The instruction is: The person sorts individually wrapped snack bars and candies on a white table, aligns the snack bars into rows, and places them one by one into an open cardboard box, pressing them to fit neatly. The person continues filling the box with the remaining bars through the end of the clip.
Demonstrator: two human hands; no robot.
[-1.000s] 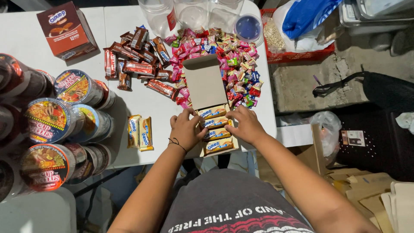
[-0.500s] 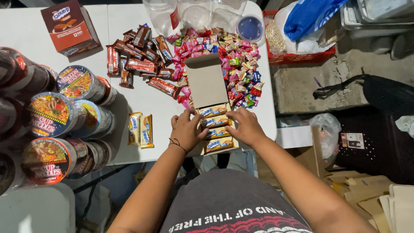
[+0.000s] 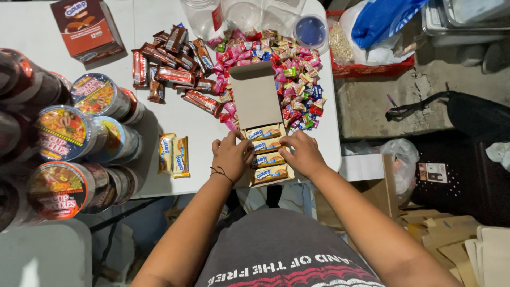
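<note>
Four yellow bars (image 3: 265, 153) in the open box (image 3: 256, 94) between both grips; two yellow bars (image 3: 173, 155) left of them.

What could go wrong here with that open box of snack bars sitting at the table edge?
The open box overhangs the near edge of the table, and both the left hand and right hand press on it, so it could tip off and spill its yellow bars. The raised lid flap leans against the candy pile; shifting the box might sweep sweets off the right edge.
</note>
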